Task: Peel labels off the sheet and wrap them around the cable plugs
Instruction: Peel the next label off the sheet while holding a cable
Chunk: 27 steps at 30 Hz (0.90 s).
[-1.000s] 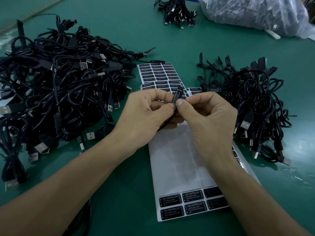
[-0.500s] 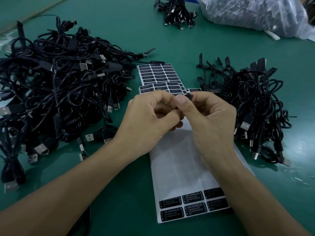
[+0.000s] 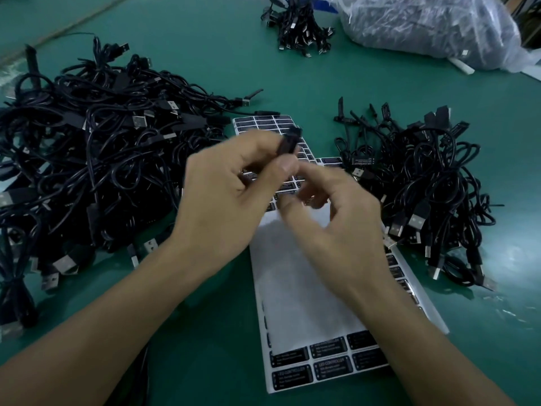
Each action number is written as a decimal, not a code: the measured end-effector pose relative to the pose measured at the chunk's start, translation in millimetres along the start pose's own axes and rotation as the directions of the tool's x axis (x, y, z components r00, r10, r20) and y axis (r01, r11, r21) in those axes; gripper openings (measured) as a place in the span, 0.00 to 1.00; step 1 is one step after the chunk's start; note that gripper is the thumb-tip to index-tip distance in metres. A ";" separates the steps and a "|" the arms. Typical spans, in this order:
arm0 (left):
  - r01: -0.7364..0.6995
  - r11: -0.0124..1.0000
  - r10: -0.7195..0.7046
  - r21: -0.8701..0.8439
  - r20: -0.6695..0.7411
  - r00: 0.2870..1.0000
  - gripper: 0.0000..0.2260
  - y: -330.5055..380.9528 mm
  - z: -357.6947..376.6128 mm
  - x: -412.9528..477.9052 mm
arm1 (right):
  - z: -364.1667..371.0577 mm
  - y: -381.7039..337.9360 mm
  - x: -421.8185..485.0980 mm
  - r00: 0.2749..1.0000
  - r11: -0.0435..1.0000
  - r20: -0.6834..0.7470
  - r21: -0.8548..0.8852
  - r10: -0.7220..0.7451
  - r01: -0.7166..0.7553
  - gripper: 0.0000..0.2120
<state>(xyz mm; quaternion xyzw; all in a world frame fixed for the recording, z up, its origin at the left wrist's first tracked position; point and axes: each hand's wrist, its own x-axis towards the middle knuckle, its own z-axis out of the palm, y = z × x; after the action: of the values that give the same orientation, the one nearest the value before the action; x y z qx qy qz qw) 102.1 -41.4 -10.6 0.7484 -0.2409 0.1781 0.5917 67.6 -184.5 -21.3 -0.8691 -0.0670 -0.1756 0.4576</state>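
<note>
Plug [image 3: 288, 142] now in left hand [image 3: 231, 194] only

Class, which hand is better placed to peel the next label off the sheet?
Right. The right hand hovers over the label sheet, apparently empty; the left hand is busy pinching a black plug.

A black cable plug [image 3: 288, 142] stands tilted, pinched in the left hand [image 3: 228, 194] above the label sheet [image 3: 292, 288]. The sheet lies mid-desk [image 3: 205, 68]; its white backing is bare in the middle, and black labels [image 3: 322, 364] fill its near end. Heaps of tangled black cables [image 3: 102, 156] flank it on both sides.
</note>
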 end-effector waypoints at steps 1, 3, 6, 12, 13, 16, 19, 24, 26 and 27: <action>0.014 0.998 -0.016 -0.062 -0.035 0.999 0.08 1.4 -1.4 1.4 | 1.4 1.2 -0.6 0.997 0.989 0.064 -0.142 -0.033 0.041 0.22; 0.027 0.982 -0.040 -0.185 -0.065 0.997 0.06 4.9 -4.3 3.2 | 5.0 2.8 -0.4 0.990 0.953 0.125 -0.285 -0.070 0.103 0.24; 0.042 0.927 -0.071 -0.372 -0.065 0.995 0.04 10.5 -7.8 5.1 | 8.1 4.6 0.0 0.987 0.959 0.107 -0.243 -0.123 0.146 0.14; 0.152 0.821 -0.283 -0.551 -0.162 0.945 0.09 8.8 -18.2 14.0 | 3.5 -1.4 2.6 0.995 0.995 0.011 0.009 -0.100 0.100 0.04; 0.192 0.807 -0.351 -0.558 -0.193 0.916 0.11 6.8 -20.8 15.5 | 0.4 -4.5 4.0 0.997 0.995 -0.030 0.059 -0.075 0.077 0.06; 0.292 0.845 -0.448 -0.447 -0.297 0.843 0.12 -0.6 -28.7 20.1 | -16.7 -11.6 8.6 0.976 0.987 -0.216 0.153 -0.006 0.040 0.07; 0.258 0.964 -0.259 -0.059 -0.408 0.875 0.10 -8.1 -37.2 23.6 | -40.2 -13.3 13.5 0.913 0.996 -0.399 -0.072 -0.079 0.055 0.10; 0.107 0.785 0.049 0.610 -0.234 0.971 0.08 -19.8 -51.2 21.4 | -76.1 4.1 21.8 0.890 0.921 -0.456 -0.338 0.021 -0.195 0.13; 0.089 0.607 0.044 0.790 -0.145 0.988 0.09 -26.9 -54.7 20.2 | -85.6 13.8 22.4 0.881 0.896 -0.462 -0.341 0.103 -0.284 0.08; 0.085 0.536 0.043 0.840 -0.128 0.991 0.09 -29.9 -56.1 19.9 | -87.4 15.6 21.0 0.881 0.880 -0.449 -0.346 0.150 -0.326 0.09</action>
<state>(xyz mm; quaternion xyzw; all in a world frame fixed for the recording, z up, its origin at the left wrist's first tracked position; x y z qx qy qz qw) 136.6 15.7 -10.3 0.9300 -0.0763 0.3143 0.1746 70.2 -265.9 19.8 -0.8907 0.1783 -0.3045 0.2866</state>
